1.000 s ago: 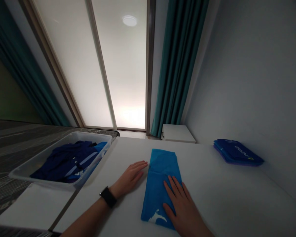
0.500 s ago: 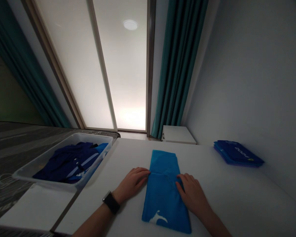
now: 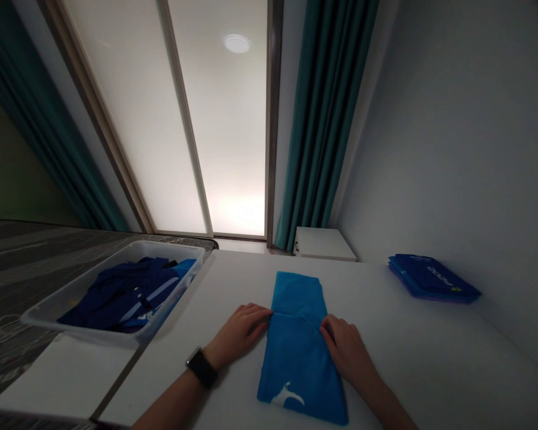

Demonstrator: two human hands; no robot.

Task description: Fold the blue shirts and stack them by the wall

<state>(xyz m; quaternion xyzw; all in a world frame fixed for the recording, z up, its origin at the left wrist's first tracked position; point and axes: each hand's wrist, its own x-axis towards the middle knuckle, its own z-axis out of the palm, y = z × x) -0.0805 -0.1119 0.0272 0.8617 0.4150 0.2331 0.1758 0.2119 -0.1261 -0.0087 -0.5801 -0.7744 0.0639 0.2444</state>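
A bright blue shirt (image 3: 298, 352) lies on the white table, folded into a long narrow strip with a white print near its close end. Across its middle runs a crease, level with both hands. My left hand (image 3: 244, 328), with a dark watch on the wrist, pinches the strip's left edge at that crease. On the opposite edge, the fingers of my right hand (image 3: 345, 346) are drawn together, gripping the cloth. The fingertips partly hide the edges that they hold.
To the left, a translucent plastic bin (image 3: 137, 337) holds rumpled dark blue clothes (image 3: 121, 292). A stack of folded blue clothes (image 3: 434, 279) sits at the right, by the wall. Beyond the white table (image 3: 224, 280) stand a low white cabinet (image 3: 325, 243) and teal curtains (image 3: 327, 119).
The fingers of my right hand have drawn closer together at the shirt's right edge. My left hand and the shirt stay nearly where they were.
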